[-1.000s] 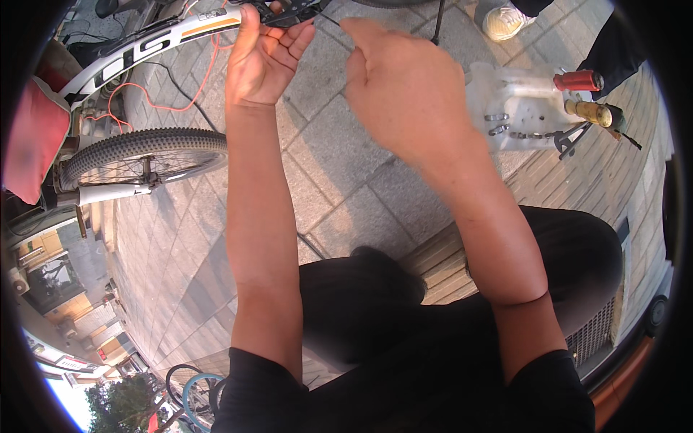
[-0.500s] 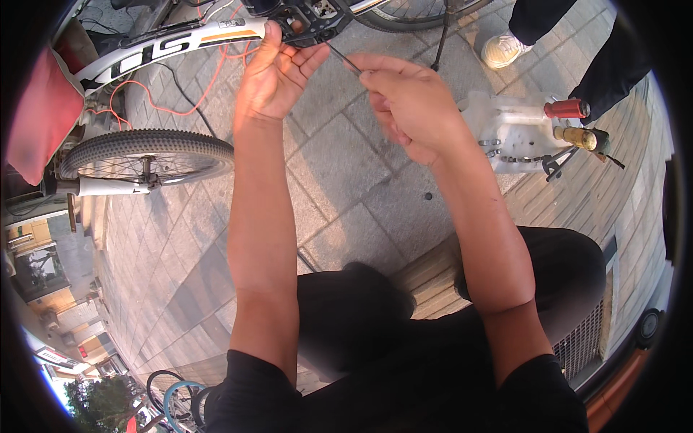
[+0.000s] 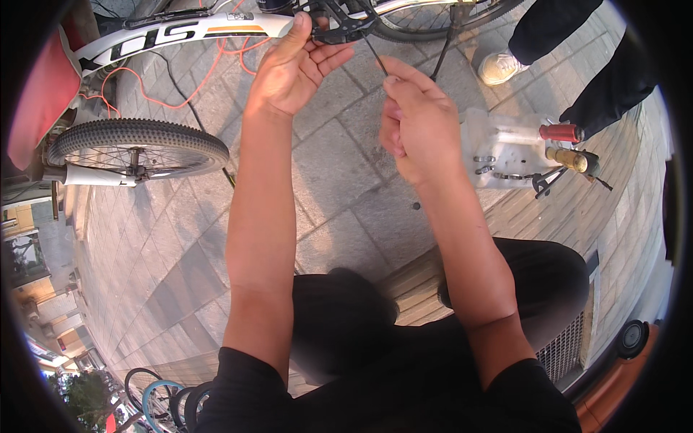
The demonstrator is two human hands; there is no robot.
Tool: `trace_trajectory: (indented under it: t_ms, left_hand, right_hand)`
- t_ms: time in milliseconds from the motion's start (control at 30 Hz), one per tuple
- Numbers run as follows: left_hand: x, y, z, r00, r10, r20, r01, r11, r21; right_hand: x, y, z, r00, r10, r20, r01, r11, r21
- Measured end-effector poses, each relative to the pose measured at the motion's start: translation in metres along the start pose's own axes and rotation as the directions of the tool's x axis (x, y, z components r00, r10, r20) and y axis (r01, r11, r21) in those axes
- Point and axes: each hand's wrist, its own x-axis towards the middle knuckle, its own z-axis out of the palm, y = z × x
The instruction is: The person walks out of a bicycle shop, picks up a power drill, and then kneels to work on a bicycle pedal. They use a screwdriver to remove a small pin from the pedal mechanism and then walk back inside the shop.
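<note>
Pinches a thin dark rod [image 3: 378,59] between thumb and index finger of the right hand [image 3: 426,123], with the other fingers curled inward. Slants from that pinch up to the lower edge of the black pedal [image 3: 354,27]. Has the left hand [image 3: 292,68] by the pedal, with thumb raised and fingers half bent just beneath; cannot tell whether gripping. Is bordered at upper left by the white frame [image 3: 242,29], beside the right knuckles by the kickstand [image 3: 442,50]. Opens downward, between the arms [image 3: 263,195], over paving [image 3: 328,173].
</note>
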Motion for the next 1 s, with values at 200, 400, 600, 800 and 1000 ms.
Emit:
trace_trajectory:
  t_ms: [200, 400, 600, 800, 1000]
  left_hand:
    - [0.000, 0.006, 0.008, 0.998, 0.007, -0.063, -0.009, 1.000, -0.027]
    - [0.003, 0.000, 0.006, 0.998, -0.023, -0.056, 0.023, 1.000, 0.013]
    - [0.007, -0.003, 0.003, 0.999, 0.013, -0.050, -0.010, 0.999, 0.051]
    - [0.011, -0.001, 0.006, 0.998, -0.052, -0.047, 0.052, 0.999, 0.012]
    - [0.012, -0.004, -0.005, 1.000, 0.012, -0.014, -0.011, 0.999, 0.051]
  right_hand:
    - [0.002, 0.005, -0.005, 0.783, -0.570, 0.248, 0.482, 0.305, -0.821]
    - [-0.002, -0.006, -0.006, 0.734, -0.589, 0.337, 0.507, 0.147, -0.849]
    - [0.000, 0.007, -0.006, 0.719, -0.609, 0.335, 0.483, 0.090, -0.871]
    - [0.001, 0.006, -0.005, 0.685, -0.609, 0.400, 0.430, -0.105, -0.897]
    - [0.013, 0.009, -0.008, 0.717, -0.598, 0.358, 0.576, 0.219, -0.788]
